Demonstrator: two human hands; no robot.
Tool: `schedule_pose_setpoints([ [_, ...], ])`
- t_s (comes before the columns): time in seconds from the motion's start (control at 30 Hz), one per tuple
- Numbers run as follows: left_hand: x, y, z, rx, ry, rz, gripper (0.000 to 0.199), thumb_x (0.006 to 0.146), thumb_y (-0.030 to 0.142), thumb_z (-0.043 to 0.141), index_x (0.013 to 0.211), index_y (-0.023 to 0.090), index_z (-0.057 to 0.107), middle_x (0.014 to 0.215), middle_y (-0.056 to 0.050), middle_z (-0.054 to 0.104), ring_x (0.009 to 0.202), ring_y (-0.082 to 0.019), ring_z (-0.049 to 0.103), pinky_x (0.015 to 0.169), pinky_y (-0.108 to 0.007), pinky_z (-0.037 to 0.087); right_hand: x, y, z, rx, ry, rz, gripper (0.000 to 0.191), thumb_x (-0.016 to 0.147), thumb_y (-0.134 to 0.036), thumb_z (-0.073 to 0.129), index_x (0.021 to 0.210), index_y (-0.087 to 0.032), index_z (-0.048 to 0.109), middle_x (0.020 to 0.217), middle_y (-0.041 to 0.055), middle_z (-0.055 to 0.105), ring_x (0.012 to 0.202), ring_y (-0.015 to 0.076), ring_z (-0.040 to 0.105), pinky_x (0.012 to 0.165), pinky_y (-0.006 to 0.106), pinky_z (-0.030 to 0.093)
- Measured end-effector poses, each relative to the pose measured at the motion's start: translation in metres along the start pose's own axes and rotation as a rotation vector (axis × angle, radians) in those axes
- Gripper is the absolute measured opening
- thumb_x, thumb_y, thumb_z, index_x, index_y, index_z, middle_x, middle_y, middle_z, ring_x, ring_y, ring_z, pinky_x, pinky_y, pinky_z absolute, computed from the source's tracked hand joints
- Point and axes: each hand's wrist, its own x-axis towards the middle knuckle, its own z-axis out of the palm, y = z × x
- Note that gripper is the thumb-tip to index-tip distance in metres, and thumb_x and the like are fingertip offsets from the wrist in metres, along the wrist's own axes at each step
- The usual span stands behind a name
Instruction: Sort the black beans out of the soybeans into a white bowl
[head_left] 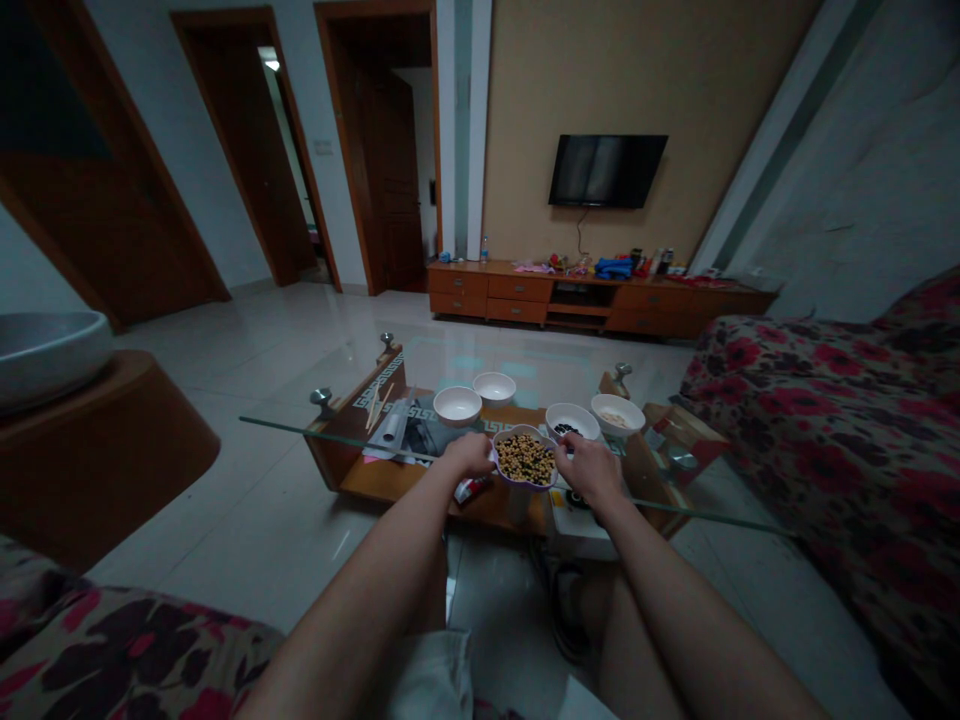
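Note:
Between my two hands is a purple-rimmed bowl (525,458) full of yellow beans mixed with some dark ones. My left hand (470,457) grips its left edge with curled fingers. On the opposite edge, my right hand (589,466) pinches the rim. Just beyond my right hand stands a white bowl (572,420) with dark pieces in it, and beside that a white bowl (618,413) holding pale pieces. Farther left on the glass are two white bowls, the nearer one (457,405) and the farther one (495,387), with no contents visible in either.
The glass tabletop (292,428) rests on metal knobs over a wooden frame. Chopsticks (380,405) lie at the left, near papers on the lower shelf. A flowered sofa (795,430) is on the right. A low cabinet (517,290) with assorted items stands beneath a television (607,170).

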Motion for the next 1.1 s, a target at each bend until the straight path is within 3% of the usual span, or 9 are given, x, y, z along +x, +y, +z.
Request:
schedule_pose_setpoints([
  [0.17, 0.0003, -0.0003, 0.0005, 0.001, 0.010, 0.001, 0.028, 0.084, 0.034, 0.064, 0.101, 0.017, 0.077, 0.106, -0.016, 0.078, 0.096, -0.030, 0.074, 0.083, -0.035, 0.058, 0.0025, 0.0049, 0.0009, -0.019, 0.008, 0.067, 0.034, 0.096, -0.036, 0.047, 0.106, -0.023, 0.076, 0.098, 0.0111, 0.078, 0.089, 0.0235, 0.073, 0.073, 0.029, 0.048],
  [0.43, 0.0014, -0.0010, 0.0013, -0.008, 0.009, 0.007, 0.027, 0.084, 0.035, 0.065, 0.101, 0.018, 0.077, 0.108, -0.015, 0.077, 0.098, -0.029, 0.074, 0.085, -0.035, 0.058, 0.0018, 0.0068, -0.0004, -0.014, -0.045, -0.055, 0.030, 0.095, -0.035, 0.050, 0.102, -0.022, 0.075, 0.094, 0.0103, 0.078, 0.089, 0.0231, 0.073, 0.069, 0.026, 0.044],
  [1.1, 0.0014, -0.0009, 0.0008, -0.003, 0.006, 0.001, 0.027, 0.082, 0.032, 0.065, 0.103, 0.018, 0.077, 0.107, -0.015, 0.078, 0.096, -0.029, 0.074, 0.083, -0.034, 0.058, 0.0018, 0.0069, 0.0008, -0.009, -0.087, -0.066, 0.031, 0.097, -0.032, 0.047, 0.106, -0.021, 0.074, 0.098, 0.0105, 0.078, 0.090, 0.0221, 0.073, 0.070, 0.026, 0.044],
])
